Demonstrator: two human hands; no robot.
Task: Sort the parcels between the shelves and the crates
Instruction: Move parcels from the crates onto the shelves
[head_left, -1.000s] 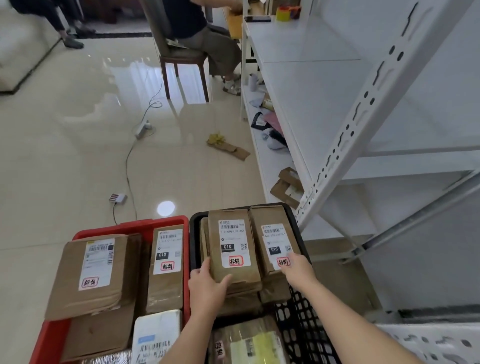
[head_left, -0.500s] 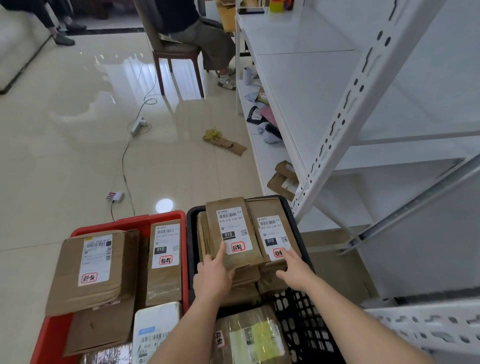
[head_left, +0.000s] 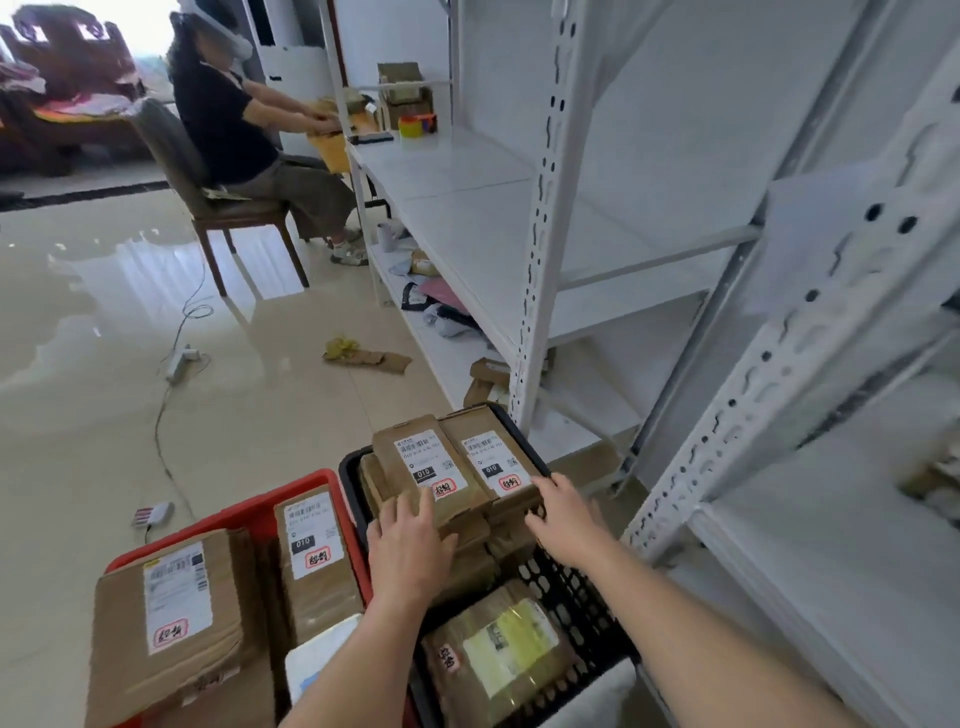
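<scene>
Touching hands (head_left: 483, 535) | brown parcels (head_left: 457, 467), white labels | black crate (head_left: 576, 587)

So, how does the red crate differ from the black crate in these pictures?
The red crate has solid walls, while the black crate has walls with a mesh of holes. The red crate stands on the left, further from the white shelves; the black crate stands right beside them. Both hands, left and right, touch parcels in the black crate, none in the red crate. Both hold brown labelled parcels.
</scene>
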